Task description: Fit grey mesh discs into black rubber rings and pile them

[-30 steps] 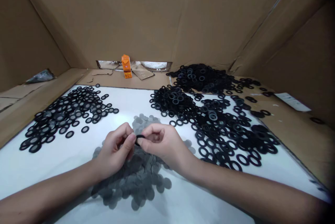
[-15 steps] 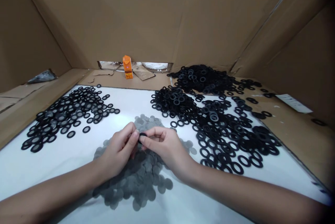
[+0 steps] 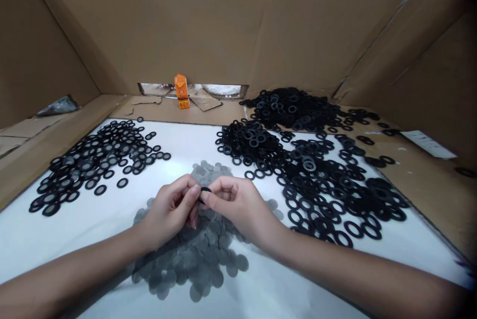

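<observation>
A small black ring [image 3: 205, 190] is pinched between the fingertips of my left hand [image 3: 173, 209] and my right hand [image 3: 233, 203], just above a heap of thin grey discs [image 3: 194, 254] on the white sheet [image 3: 48, 239]. Both hands meet at the ring over the heap's far end. A large spread of black rings [image 3: 316, 180] lies to the right of my right hand. A smaller pile of black rings [image 3: 97, 157] lies to the left, beyond my left hand.
Cardboard walls enclose the work area on three sides. An orange carton [image 3: 181, 89] stands at a gap in the back wall. A dark plastic bag [image 3: 57, 106] rests on the left cardboard ledge. A white label [image 3: 428, 144] lies on the right cardboard.
The hands have stayed together on the ring, with only small shifts of the fingers. The view has tilted slightly.
</observation>
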### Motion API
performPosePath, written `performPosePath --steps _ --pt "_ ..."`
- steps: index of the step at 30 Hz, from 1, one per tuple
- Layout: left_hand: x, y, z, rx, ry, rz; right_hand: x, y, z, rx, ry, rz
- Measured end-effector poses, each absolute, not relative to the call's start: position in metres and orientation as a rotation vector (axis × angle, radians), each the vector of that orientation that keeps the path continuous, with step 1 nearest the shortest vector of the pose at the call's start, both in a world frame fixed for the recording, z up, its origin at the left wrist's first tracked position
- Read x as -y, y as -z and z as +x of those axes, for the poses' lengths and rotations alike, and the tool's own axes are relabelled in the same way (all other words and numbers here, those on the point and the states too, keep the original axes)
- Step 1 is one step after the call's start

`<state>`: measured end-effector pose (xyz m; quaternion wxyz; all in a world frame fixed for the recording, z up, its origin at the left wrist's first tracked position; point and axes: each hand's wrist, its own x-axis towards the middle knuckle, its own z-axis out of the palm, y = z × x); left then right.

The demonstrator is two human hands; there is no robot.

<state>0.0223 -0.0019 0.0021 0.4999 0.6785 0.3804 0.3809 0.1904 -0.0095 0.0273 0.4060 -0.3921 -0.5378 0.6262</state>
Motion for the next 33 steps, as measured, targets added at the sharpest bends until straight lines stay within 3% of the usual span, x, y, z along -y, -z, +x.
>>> performPosePath --steps 12,23,33 --pt "0.004 0.001 0.021 -0.809 -0.991 1.624 0.016 -0.030 0.190 1.499 -1.291 -1.062" --pt "0.001 -0.002 0.020 -0.862 -0.993 1.535 0.008 -0.037 0.193 1.293 -1.695 -0.974" --pt "0.000 -0.005 0.022 -0.848 -0.956 1.474 0.005 -0.031 0.196 1.166 -1.845 -0.912"
